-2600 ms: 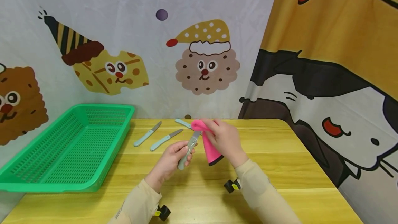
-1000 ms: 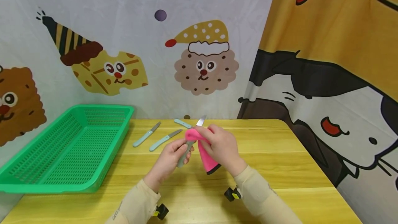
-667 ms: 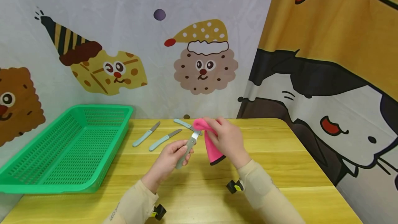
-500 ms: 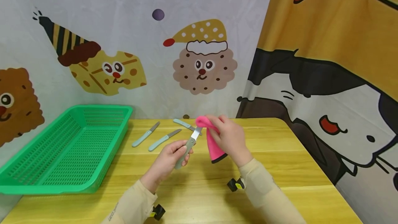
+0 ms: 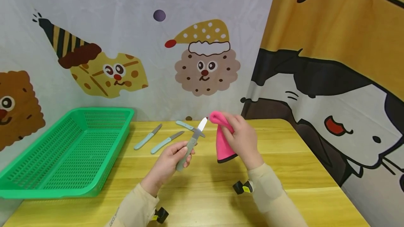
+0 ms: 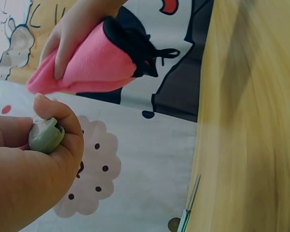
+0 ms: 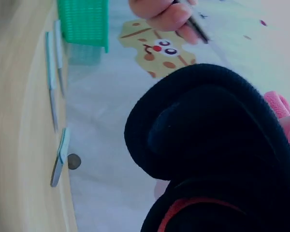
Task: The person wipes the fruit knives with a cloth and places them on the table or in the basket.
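In the head view my left hand [image 5: 168,160] grips a small knife [image 5: 188,151] by its grey-green handle, blade pointing up and away. The butt of that handle [image 6: 47,139] shows between thumb and curled fingers in the left wrist view. My right hand [image 5: 244,141] pinches a folded pink cloth [image 5: 224,146] with a black edge, just to the right of the blade tip and apart from it. The cloth's black edging [image 6: 128,46] hangs down. In the right wrist view, dark cloth [image 7: 203,121] covers much of the right hand.
Three knives with pale blue handles lie on the wooden table [image 5: 268,185]: one at left [image 5: 147,139], another knife [image 5: 166,143] beside it, and a third knife [image 5: 186,125] behind the held blade. A green slotted basket [image 5: 98,171] stands at the left. Printed curtains hang behind.
The cloth was wrapped round the blade and slid down to the handle, then back up along it. Now my right hand has drawn it off the tip, up and right, baring the blade.
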`<state>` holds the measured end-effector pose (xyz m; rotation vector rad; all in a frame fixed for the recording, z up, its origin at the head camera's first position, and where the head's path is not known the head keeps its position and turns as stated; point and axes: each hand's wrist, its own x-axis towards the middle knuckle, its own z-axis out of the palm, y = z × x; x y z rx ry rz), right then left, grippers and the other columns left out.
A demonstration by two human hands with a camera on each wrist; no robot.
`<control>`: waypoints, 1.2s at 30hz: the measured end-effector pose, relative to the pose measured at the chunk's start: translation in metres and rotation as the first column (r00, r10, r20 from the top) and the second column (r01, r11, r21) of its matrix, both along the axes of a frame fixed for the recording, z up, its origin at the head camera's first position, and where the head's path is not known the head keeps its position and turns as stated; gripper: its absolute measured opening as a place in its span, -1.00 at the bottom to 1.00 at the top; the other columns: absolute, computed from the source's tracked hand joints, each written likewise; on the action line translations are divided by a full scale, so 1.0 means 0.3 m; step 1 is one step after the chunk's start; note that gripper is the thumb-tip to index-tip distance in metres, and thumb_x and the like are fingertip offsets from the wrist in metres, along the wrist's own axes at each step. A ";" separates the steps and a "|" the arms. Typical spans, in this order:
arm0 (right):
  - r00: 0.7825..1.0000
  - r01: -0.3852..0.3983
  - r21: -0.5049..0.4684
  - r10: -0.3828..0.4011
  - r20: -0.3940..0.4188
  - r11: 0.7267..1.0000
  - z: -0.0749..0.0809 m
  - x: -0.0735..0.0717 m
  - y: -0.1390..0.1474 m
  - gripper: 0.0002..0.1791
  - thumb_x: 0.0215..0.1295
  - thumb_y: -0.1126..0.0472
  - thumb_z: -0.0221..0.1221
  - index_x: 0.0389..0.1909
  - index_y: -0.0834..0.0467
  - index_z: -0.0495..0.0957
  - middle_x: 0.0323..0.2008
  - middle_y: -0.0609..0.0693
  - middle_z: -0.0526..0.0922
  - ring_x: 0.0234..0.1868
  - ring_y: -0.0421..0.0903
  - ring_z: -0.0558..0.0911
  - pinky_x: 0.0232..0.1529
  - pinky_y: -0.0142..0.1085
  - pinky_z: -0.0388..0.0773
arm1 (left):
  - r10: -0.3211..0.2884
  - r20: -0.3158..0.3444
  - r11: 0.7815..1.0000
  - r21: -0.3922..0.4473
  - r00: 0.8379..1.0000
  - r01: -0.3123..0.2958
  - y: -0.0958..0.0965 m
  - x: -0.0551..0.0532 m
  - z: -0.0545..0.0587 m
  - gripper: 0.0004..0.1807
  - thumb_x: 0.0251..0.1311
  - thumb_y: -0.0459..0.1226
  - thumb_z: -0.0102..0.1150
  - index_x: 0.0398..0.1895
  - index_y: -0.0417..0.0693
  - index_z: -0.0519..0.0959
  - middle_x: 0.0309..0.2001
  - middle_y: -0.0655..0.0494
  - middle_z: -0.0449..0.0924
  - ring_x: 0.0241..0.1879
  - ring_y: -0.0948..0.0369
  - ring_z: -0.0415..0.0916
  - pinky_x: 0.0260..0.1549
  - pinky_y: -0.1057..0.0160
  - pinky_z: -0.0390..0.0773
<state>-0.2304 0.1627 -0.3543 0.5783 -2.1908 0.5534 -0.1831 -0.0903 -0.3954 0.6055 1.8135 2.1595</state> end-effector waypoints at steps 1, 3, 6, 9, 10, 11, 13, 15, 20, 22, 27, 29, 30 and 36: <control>1.000 -0.009 -0.013 0.009 -0.009 1.000 0.001 0.007 0.001 -0.58 0.20 0.21 0.34 0.11 -0.04 0.60 -0.30 0.05 0.62 -0.46 -0.03 0.54 -0.61 -0.20 0.41 | 0.003 -0.001 1.000 0.009 1.000 -0.003 -0.001 -0.001 0.002 -0.54 0.56 -0.24 -0.14 0.29 -0.47 0.34 -0.20 0.04 0.50 -0.38 0.29 0.41 -0.39 0.38 0.51; 0.999 -0.031 -0.017 0.030 -0.033 0.999 -0.002 0.020 -0.003 -0.57 0.20 0.20 0.35 0.11 -0.04 0.60 -0.30 0.04 0.64 -0.46 -0.04 0.56 -0.62 -0.21 0.43 | 0.010 0.000 1.000 0.017 1.000 -0.010 -0.002 -0.003 0.005 -0.53 0.56 -0.24 -0.14 0.29 -0.48 0.34 -0.21 0.04 0.50 -0.39 0.29 0.41 -0.39 0.38 0.51; 0.995 -0.080 -0.001 0.080 -0.064 0.997 -0.010 0.044 -0.021 -0.56 0.17 0.19 0.37 0.11 -0.04 0.60 -0.32 0.01 0.64 -0.50 -0.09 0.56 -0.64 -0.26 0.43 | 0.014 0.009 1.000 0.022 1.000 -0.015 0.002 -0.005 0.011 -0.54 0.56 -0.24 -0.15 0.29 -0.47 0.34 -0.21 0.04 0.50 -0.40 0.29 0.41 -0.39 0.37 0.51; 0.989 -0.126 0.013 0.126 -0.073 0.992 -0.019 0.066 -0.048 -0.53 0.16 0.19 0.39 0.12 -0.06 0.59 -0.34 -0.01 0.62 -0.54 -0.14 0.53 -0.64 -0.31 0.41 | 0.032 0.022 0.999 0.034 0.999 -0.032 0.011 -0.008 0.018 -0.57 0.56 -0.27 -0.16 0.28 -0.46 0.35 -0.21 0.04 0.50 -0.40 0.29 0.41 -0.38 0.37 0.51; 0.988 -0.138 0.021 0.139 -0.074 0.990 -0.023 0.072 -0.057 -0.53 0.16 0.18 0.39 0.12 -0.07 0.59 -0.37 -0.03 0.60 -0.56 -0.16 0.49 -0.65 -0.32 0.39 | 0.039 0.025 0.998 0.039 0.999 -0.040 0.014 -0.009 0.020 -0.58 0.56 -0.28 -0.17 0.27 -0.46 0.35 -0.22 0.03 0.50 -0.40 0.29 0.41 -0.37 0.37 0.51; 0.986 -0.147 0.028 0.149 -0.074 0.989 -0.026 0.077 -0.065 -0.52 0.15 0.18 0.40 0.12 -0.08 0.59 -0.38 -0.03 0.59 -0.58 -0.18 0.48 -0.65 -0.33 0.38 | 0.048 0.028 0.998 0.041 0.998 -0.049 0.017 -0.009 0.021 -0.59 0.56 -0.29 -0.17 0.26 -0.46 0.36 -0.22 0.03 0.50 -0.40 0.29 0.41 -0.37 0.37 0.51; 0.982 -0.163 0.048 0.166 -0.085 0.986 -0.033 0.085 -0.081 -0.50 0.13 0.18 0.42 0.12 -0.09 0.59 -0.40 -0.04 0.56 -0.60 -0.19 0.45 -0.66 -0.34 0.37 | 0.066 0.018 0.997 0.031 0.998 -0.067 0.022 -0.008 0.025 -0.62 0.56 -0.30 -0.18 0.21 -0.46 0.39 -0.25 0.01 0.50 -0.41 0.28 0.41 -0.37 0.37 0.51; 0.980 -0.173 0.074 0.179 -0.086 0.982 -0.037 0.093 -0.094 -0.48 0.11 0.17 0.44 0.13 -0.10 0.58 -0.41 -0.05 0.55 -0.60 -0.19 0.45 -0.65 -0.36 0.38 | 0.077 0.001 0.997 0.014 0.997 -0.077 0.026 -0.005 0.027 -0.65 0.56 -0.30 -0.17 0.16 -0.44 0.42 -0.26 0.00 0.49 -0.43 0.27 0.40 -0.38 0.35 0.51; 0.978 -0.188 0.100 0.196 -0.071 0.977 -0.046 0.103 -0.111 -0.42 0.12 0.15 0.45 0.20 -0.11 0.55 -0.41 -0.05 0.54 -0.61 -0.20 0.43 -0.64 -0.39 0.35 | 0.070 -0.052 0.997 -0.015 0.996 -0.070 0.028 0.001 0.025 -0.66 0.55 -0.30 -0.15 0.11 -0.44 0.45 -0.24 0.01 0.51 -0.44 0.23 0.41 -0.39 0.32 0.52; 0.979 -0.183 0.097 0.191 -0.076 0.978 -0.052 0.103 -0.114 -0.41 0.11 0.16 0.45 0.21 -0.11 0.56 -0.41 -0.06 0.54 -0.61 -0.20 0.42 -0.64 -0.38 0.33 | 0.059 -0.068 0.998 -0.016 0.996 -0.060 0.027 0.001 0.024 -0.66 0.55 -0.30 -0.15 0.11 -0.44 0.45 -0.25 0.01 0.52 -0.44 0.23 0.40 -0.40 0.32 0.52; 0.979 -0.181 0.127 0.191 -0.075 0.975 -0.065 0.104 -0.124 -0.41 0.11 0.16 0.45 0.20 -0.13 0.56 -0.41 -0.05 0.53 -0.61 -0.19 0.40 -0.64 -0.38 0.33 | 0.040 -0.077 0.999 -0.031 0.996 -0.043 0.025 0.002 0.023 -0.66 0.55 -0.31 -0.16 0.11 -0.43 0.46 -0.25 0.01 0.51 -0.45 0.23 0.39 -0.40 0.32 0.50; 0.979 -0.183 0.137 0.193 -0.065 0.973 -0.069 0.103 -0.129 -0.42 0.11 0.16 0.45 0.20 -0.13 0.56 -0.41 -0.06 0.52 -0.61 -0.20 0.39 -0.64 -0.39 0.32 | 0.041 -0.069 0.998 -0.039 0.997 -0.043 0.025 0.003 0.020 -0.66 0.55 -0.31 -0.17 0.13 -0.42 0.45 -0.23 0.01 0.52 -0.44 0.23 0.39 -0.40 0.31 0.50; 0.979 -0.182 0.139 0.192 -0.061 0.973 -0.070 0.102 -0.131 -0.42 0.12 0.16 0.45 0.20 -0.12 0.56 -0.41 -0.06 0.52 -0.62 -0.20 0.38 -0.64 -0.40 0.31 | 0.041 -0.066 0.998 -0.042 0.997 -0.043 0.025 0.003 0.020 -0.66 0.55 -0.31 -0.16 0.15 -0.41 0.45 -0.22 0.01 0.52 -0.44 0.23 0.39 -0.40 0.31 0.50; 0.984 -0.153 0.123 0.163 -0.071 0.980 -0.067 0.084 -0.125 -0.44 0.10 0.17 0.46 0.17 -0.10 0.57 -0.41 -0.04 0.53 -0.64 -0.19 0.39 -0.66 -0.39 0.30 | 0.027 -0.059 0.998 -0.047 0.998 -0.030 0.023 -0.001 0.016 -0.63 0.55 -0.30 -0.15 0.20 -0.44 0.41 -0.25 0.02 0.51 -0.44 0.25 0.39 -0.40 0.32 0.50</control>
